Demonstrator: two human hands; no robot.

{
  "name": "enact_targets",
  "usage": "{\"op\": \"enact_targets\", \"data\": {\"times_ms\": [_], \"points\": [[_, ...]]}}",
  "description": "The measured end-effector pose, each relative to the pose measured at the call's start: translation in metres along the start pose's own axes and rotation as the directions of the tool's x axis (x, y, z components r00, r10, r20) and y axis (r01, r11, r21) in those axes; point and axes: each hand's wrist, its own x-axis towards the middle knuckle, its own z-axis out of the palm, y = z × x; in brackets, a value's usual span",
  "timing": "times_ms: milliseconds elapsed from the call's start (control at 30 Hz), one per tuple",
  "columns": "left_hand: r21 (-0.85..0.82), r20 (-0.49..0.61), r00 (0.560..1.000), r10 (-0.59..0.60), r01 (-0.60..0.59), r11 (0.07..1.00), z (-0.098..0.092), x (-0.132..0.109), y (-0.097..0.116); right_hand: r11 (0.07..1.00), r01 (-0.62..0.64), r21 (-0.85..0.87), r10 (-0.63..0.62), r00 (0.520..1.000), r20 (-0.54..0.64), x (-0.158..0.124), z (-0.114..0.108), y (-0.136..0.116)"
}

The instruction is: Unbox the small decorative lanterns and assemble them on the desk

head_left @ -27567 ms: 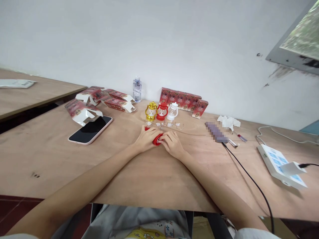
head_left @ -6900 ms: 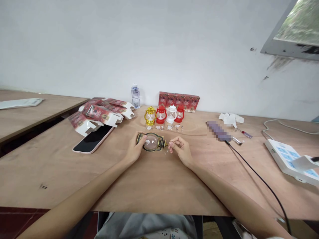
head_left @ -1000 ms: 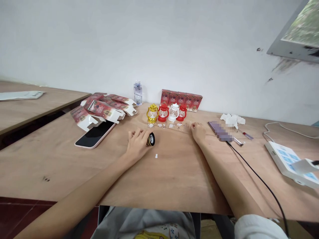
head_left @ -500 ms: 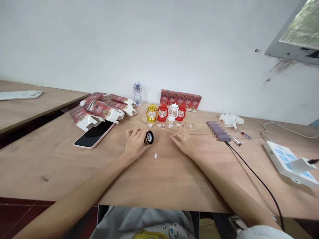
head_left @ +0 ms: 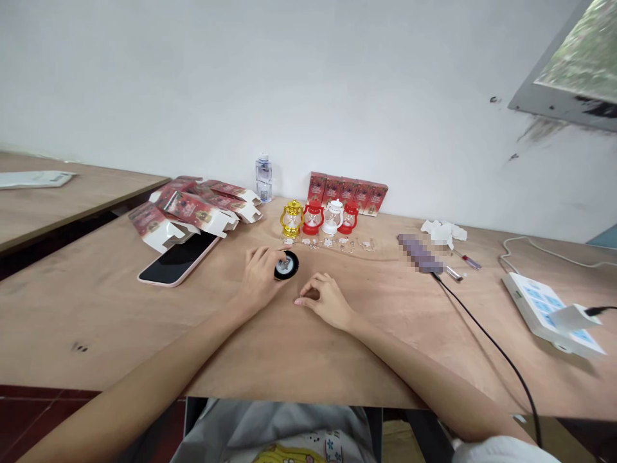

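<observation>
My left hand is wrapped round a small black lantern, tipped so that its round underside with a pale centre faces me; the rest of it is hidden by the fingers. To the right of it, my right hand pinches thumb and forefinger together low over the table at a small white tab, mostly covered by the fingertips. Beyond both hands stand a gold lantern, a red lantern, a white lantern and another red one, side by side.
Small clear and white parts lie before the lanterns. Red boxes stand against the wall near a bottle. Opened boxes and a phone are left. A screwdriver, cable and power strip are right.
My right hand has moved left and closed its fingertips where the white tab lay. The lantern in my left hand has turned, showing its underside more fully.
</observation>
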Motion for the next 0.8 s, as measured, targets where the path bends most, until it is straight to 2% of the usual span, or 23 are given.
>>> {"op": "enact_targets", "data": {"times_ms": [233, 333, 400, 467, 500, 533, 600, 700, 800], "points": [[0.014, 0.034, 0.999, 0.036, -0.036, 0.999, 0.003, -0.001, -0.003, 0.995, 0.044, -0.086, -0.042, 0.999, 0.034, -0.004, 0.001, -0.001], [0.022, 0.028, 0.997, 0.067, -0.067, 0.997, 0.002, -0.001, -0.004, 0.999, 0.046, 0.006, -0.047, 0.998, 0.036, -0.002, 0.002, 0.003], [0.020, 0.029, 0.997, 0.075, -0.075, 0.997, 0.000, -0.001, -0.003, 0.993, 0.013, 0.120, -0.010, 1.000, -0.025, 0.004, -0.002, 0.013], [0.018, 0.044, 0.997, 0.067, -0.068, 0.998, -0.001, 0.000, -0.002, 0.976, -0.059, 0.210, 0.095, 0.982, -0.166, 0.016, -0.013, 0.032], [0.018, 0.054, 0.997, 0.059, -0.060, 0.998, -0.002, 0.000, -0.002, 0.967, -0.098, 0.235, 0.159, 0.954, -0.255, 0.023, -0.020, 0.045], [0.016, 0.061, 0.997, 0.053, -0.054, 0.998, -0.003, 0.000, -0.001, 0.951, -0.163, 0.262, 0.250, 0.905, -0.345, 0.030, -0.029, 0.060], [0.008, 0.072, 0.996, 0.048, -0.049, 0.999, -0.004, 0.001, 0.000, 0.909, -0.286, 0.303, 0.404, 0.779, -0.480, 0.044, -0.049, 0.090], [-0.007, 0.082, 0.995, 0.062, -0.061, 0.998, -0.005, 0.001, 0.001, 0.867, -0.372, 0.331, 0.499, 0.638, -0.587, 0.058, -0.072, 0.127], [-0.001, 0.096, 0.994, 0.060, -0.060, 0.998, -0.003, 0.000, 0.000, 0.832, -0.422, 0.360, 0.552, 0.557, -0.621, 0.065, -0.081, 0.147]]}}
